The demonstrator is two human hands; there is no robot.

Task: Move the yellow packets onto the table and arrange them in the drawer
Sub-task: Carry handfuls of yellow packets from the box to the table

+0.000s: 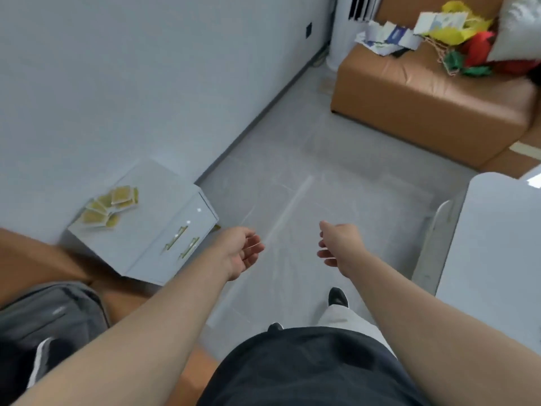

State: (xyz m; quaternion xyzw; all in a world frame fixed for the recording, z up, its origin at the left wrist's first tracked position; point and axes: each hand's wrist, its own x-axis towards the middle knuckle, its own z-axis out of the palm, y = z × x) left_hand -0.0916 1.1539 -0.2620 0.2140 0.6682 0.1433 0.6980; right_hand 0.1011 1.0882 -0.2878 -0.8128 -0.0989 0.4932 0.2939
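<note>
The left hand (pixel 243 253) and right hand (pixel 336 244) hang slack and empty, right of the cabinet (pixel 152 206). The packets (pixel 109 208) lie fanned on its top, its drawers (pixel 178 244) closed. The person should open one first, then stack the packets squarely.

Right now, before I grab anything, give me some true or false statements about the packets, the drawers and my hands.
1. The yellow packets lie on top of the white cabinet. True.
2. The left hand holds a packet. False: it is empty, fingers relaxed.
3. The right hand holds nothing. True.
4. A cabinet drawer is pulled out. False: both drawer fronts sit closed.
5. The orange sofa is bare. False: papers and a pale cushion lie on it.
</note>
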